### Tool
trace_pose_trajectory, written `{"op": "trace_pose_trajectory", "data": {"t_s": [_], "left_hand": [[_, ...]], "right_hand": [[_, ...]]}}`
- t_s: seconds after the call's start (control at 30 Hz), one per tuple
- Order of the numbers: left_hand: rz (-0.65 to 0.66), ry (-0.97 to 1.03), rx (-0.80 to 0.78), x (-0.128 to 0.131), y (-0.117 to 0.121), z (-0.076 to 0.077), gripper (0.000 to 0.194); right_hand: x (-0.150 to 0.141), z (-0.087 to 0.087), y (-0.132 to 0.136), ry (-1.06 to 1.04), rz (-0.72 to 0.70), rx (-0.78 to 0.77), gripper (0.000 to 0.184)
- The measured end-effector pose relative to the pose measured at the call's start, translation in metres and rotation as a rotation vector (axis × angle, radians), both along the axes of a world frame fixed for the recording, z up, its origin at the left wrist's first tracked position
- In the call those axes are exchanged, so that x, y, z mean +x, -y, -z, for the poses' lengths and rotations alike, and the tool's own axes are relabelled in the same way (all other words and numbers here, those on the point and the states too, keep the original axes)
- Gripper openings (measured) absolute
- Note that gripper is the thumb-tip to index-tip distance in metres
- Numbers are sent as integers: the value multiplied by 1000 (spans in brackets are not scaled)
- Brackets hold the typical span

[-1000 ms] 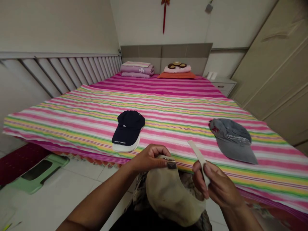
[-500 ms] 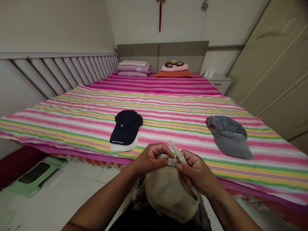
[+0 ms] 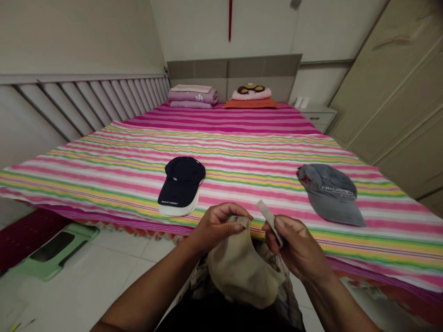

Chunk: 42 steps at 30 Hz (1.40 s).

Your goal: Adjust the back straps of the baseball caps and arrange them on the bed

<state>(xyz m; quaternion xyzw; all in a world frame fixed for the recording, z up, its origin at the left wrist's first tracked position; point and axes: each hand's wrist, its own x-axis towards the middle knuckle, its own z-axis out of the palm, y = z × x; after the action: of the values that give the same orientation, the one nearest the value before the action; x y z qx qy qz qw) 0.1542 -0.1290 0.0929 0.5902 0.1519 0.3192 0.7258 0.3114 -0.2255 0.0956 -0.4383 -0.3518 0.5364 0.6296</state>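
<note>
The left hand [image 3: 221, 226] pinches the beige cap [image 3: 242, 272] by its rim, the right hand [image 3: 299, 244] a pale strap [image 3: 266, 214] — thumbs closed against fingers — the cap just before the bed's [image 3: 242, 157] near edge.

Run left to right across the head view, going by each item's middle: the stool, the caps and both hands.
Green stool → navy cap → left hand → beige cap → right hand → gray cap.
</note>
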Motion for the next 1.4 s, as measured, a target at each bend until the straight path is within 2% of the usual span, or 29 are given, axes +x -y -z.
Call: {"op": "trace_pose_trajectory", "data": {"t_s": [0.1, 0.2, 0.3, 0.7, 0.9, 1.1, 1.17, 1.27, 1.4], "left_hand": [[18, 119, -221, 4, 2, 2, 30], [-5, 176, -306, 7, 4, 3, 28], [-29, 155, -303, 7, 5, 4, 30], [-36, 113, -126, 5, 5, 6, 31], [-75, 95, 118, 3, 3, 4, 26], [-162, -25, 637, -5, 1, -8, 22], [-174, -66, 754, -7, 3, -12, 22], [-178, -102, 855, -8, 7, -15, 22], [-167, -131, 906, -8, 10, -18, 21]], "right_hand": [[2, -6, 1, -75, -19, -42, 31], [1, -7, 3, -75, -26, -65, 31], [-2, -5, 4, -68, -45, -75, 31], [-2, -2, 6, 17, -97, -105, 32], [-2, -3, 8, 35, -96, -128, 33], [3, -8, 8, 269, -115, -143, 33], [4, -10, 9, 330, -126, -129, 34], [2, -14, 9, 369, -122, -117, 35], [-2, -19, 10, 352, -107, -115, 35]]}}
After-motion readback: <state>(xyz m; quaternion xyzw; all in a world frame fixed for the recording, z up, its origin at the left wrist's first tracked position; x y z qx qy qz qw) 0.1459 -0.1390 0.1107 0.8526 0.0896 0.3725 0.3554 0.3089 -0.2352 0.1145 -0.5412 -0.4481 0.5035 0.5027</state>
